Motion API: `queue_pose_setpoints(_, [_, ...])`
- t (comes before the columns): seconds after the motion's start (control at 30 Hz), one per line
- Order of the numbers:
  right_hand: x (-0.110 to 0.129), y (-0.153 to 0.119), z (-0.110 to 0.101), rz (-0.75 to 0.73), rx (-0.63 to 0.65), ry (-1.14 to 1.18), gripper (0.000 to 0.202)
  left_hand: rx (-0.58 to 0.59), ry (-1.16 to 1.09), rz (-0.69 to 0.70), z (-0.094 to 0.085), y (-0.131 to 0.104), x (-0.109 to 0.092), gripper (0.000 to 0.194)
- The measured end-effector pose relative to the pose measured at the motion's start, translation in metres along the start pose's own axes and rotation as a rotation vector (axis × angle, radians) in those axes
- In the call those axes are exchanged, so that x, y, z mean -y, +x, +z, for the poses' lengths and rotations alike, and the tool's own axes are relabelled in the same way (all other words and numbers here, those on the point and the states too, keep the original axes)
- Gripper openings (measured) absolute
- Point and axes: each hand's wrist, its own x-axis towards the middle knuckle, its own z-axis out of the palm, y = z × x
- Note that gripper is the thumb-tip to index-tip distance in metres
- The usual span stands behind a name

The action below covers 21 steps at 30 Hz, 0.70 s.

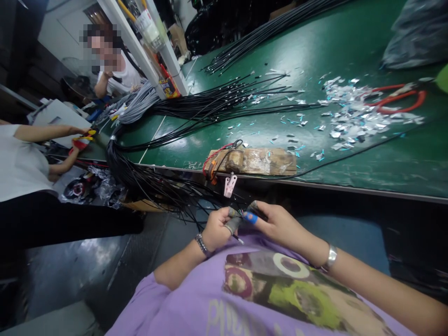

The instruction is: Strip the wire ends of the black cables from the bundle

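Observation:
My left hand (219,227), with covered fingertips, pinches a black cable (238,239) whose pale end sticks out below the fingers. Close beside it, my right hand (271,219) has thumb and fingers pressed together at the thin colored wires (241,213) between the two hands. A blue wrap covers the right thumb. Both hands are in front of my purple shirt, just below the table edge. Black cables (168,186) hang off the table to the left of my hands.
On the green table (252,133) lie a wooden block (266,161) with a pink clip (230,185), black cable bundles (189,105), foil scraps (357,109) and red-handled scissors (402,103). A gray plastic bag (418,37) sits far right. Two co-workers are at the left.

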Motion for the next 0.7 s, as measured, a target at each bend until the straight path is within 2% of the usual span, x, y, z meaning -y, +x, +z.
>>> queue_pose_setpoints(0.13, [0.004,0.003,-0.01,-0.063,0.216,-0.108,0.01,0.028,0.084,0.047,0.0,0.001,0.003,0.02])
queue_pose_setpoints(0.2, [0.009,0.005,-0.016,-0.064,0.324,-0.216,0.01,0.051,0.147,0.071,0.0,0.001,0.003,0.017])
queue_pose_setpoints(0.27, [0.014,0.007,-0.02,-0.046,0.374,-0.336,0.012,0.056,0.221,0.096,0.0,0.002,0.003,0.014])
queue_pose_setpoints(0.43, [0.022,0.006,-0.012,-0.036,0.295,-0.672,0.013,0.068,0.445,0.109,0.001,0.004,-0.002,0.007])
queue_pose_setpoints(0.53, [0.018,0.004,-0.008,-0.033,0.21,-0.734,0.017,0.059,0.598,0.088,0.002,0.006,-0.006,0.005])
queue_pose_setpoints(0.6, [0.012,0.004,-0.008,0.001,0.171,-0.589,0.011,0.051,0.532,0.038,0.002,0.007,-0.008,0.004])
queue_pose_setpoints(0.63, [0.008,0.004,-0.008,0.012,0.169,-0.424,0.009,0.069,0.418,-0.01,0.002,0.008,-0.008,0.006])
queue_pose_setpoints(0.7, [0.0,0.004,-0.006,0.043,0.284,0.094,0.02,0.183,0.07,-0.178,0.002,0.012,-0.006,0.023])
